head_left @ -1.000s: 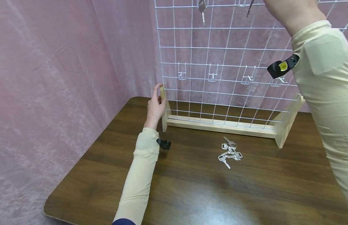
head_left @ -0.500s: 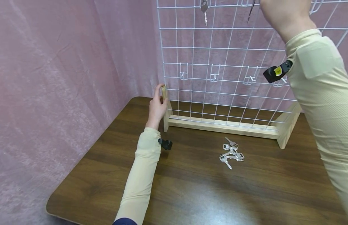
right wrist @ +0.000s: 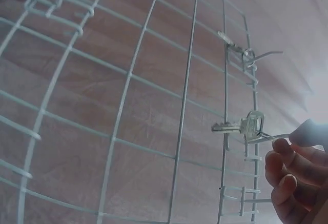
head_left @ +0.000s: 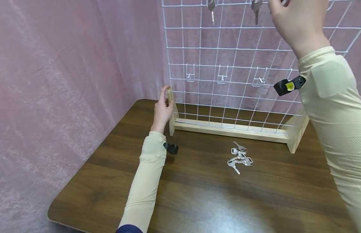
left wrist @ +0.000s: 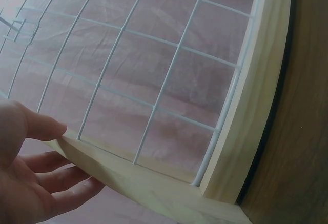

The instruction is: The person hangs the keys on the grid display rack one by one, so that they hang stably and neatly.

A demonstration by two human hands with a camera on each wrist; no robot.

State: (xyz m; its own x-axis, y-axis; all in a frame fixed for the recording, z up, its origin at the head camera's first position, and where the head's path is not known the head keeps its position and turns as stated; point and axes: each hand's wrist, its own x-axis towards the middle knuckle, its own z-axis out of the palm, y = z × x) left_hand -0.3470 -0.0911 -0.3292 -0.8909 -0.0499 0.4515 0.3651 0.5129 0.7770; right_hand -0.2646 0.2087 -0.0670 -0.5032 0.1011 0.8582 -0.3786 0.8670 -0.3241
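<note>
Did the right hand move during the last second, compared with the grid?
Yes: in the head view the right hand is lower against the grid.

Two hands [head_left: 163,111] [head_left: 302,24], two hanging keys [head_left: 256,5] and one grid [head_left: 237,49] show.

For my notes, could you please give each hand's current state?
Left hand: holding wooden end support.
Right hand: beside hanging key; whether holding anything cannot be told.

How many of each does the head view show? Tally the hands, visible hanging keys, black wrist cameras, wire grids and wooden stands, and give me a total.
Hands: 2
Hanging keys: 2
Black wrist cameras: 2
Wire grid: 1
Wooden stand: 1
Total: 8
</note>
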